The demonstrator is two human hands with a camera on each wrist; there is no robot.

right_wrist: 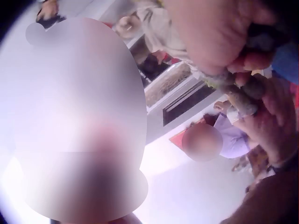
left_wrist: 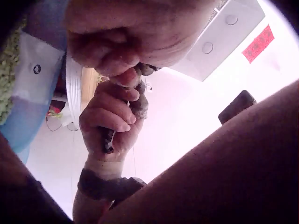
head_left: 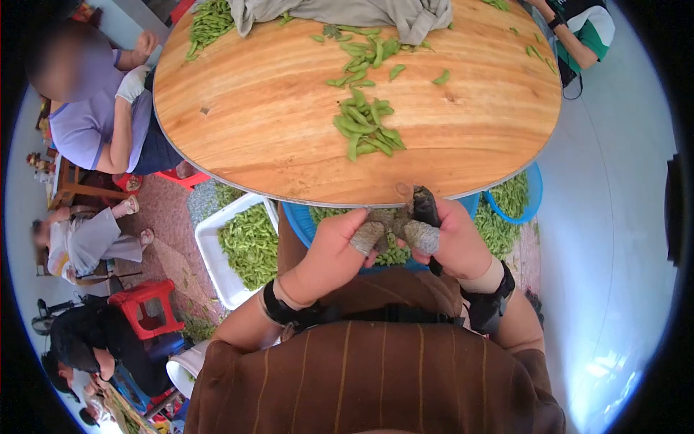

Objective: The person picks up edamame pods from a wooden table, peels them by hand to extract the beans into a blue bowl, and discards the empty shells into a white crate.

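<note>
Two hands meet at the near edge of the surface [head_left: 253,108], the left hand [head_left: 329,249] pinching what looks like a pod [right_wrist: 217,83] and the right hand [head_left: 459,242] gripping a dark tool [head_left: 425,206], held above the blue basket [head_left: 298,220], probably so that pieces drop in.

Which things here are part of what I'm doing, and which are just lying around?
In hand: left hand; right hand gripping a dark tool; pile of green pods; blue basin under the table edge.
Lying about: grey cloth; red stool.
</note>
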